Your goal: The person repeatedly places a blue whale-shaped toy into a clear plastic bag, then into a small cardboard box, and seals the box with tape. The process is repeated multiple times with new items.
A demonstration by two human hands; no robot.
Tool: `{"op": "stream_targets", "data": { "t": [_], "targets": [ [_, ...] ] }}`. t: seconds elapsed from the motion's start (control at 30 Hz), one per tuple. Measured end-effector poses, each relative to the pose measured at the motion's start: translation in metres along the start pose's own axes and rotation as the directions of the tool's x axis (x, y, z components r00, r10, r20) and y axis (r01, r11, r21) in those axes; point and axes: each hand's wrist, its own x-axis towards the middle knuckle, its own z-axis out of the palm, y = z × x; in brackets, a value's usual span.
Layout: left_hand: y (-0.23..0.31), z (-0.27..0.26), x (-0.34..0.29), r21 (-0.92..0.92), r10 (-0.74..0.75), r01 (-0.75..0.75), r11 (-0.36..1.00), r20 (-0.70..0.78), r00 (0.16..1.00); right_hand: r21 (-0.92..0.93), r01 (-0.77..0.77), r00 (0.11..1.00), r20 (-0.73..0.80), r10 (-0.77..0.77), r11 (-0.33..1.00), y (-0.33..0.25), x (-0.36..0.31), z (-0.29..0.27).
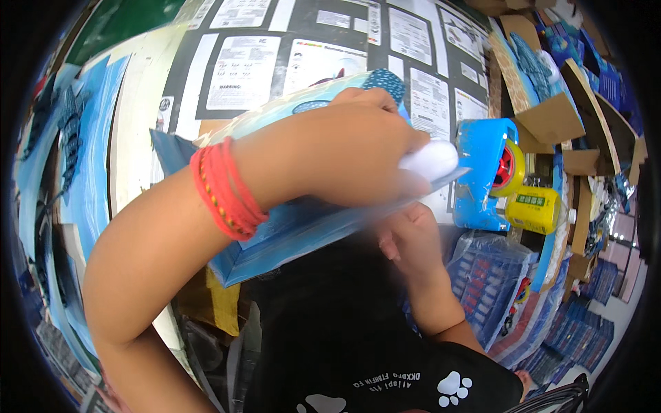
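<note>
a white rounded object (434, 160) is being held at the right end of a blue cardboard tray (292, 237), on the thumb side of the left hand (379, 148); its visible end is being pointed rightward, with the tray's long edge being slanted from lower left to upper right. the left hand is being held nearer to it than the right hand (413, 234), which is being held below that edge. the left arm is being stretched across the tray, elbow bent. its fingers are being curled, thumb and forefinger apparently being closed about the object. the right hand's fingers are being half-curled; whether anything is being gripped cannot be told.
</note>
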Motion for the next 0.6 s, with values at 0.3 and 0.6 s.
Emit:
{"op": "stream_targets", "data": {
  "t": [0.3, 0.6],
  "targets": [
    [-0.010, 0.014, -0.002, 0.127, 0.057, -0.050, 0.991, -0.051, 0.997, -0.498, 0.454, 0.781, -0.176, -0.599, 0.739, 0.019, 0.003, 0.028],
    [0.002, 0.009, 0.005, 0.270, -0.006, -0.002, 0.963, 0.031, 1.000, -0.532, 0.415, 0.810, -0.154, -0.566, 0.738, 0.010, 0.002, 0.031]
  ]
}}
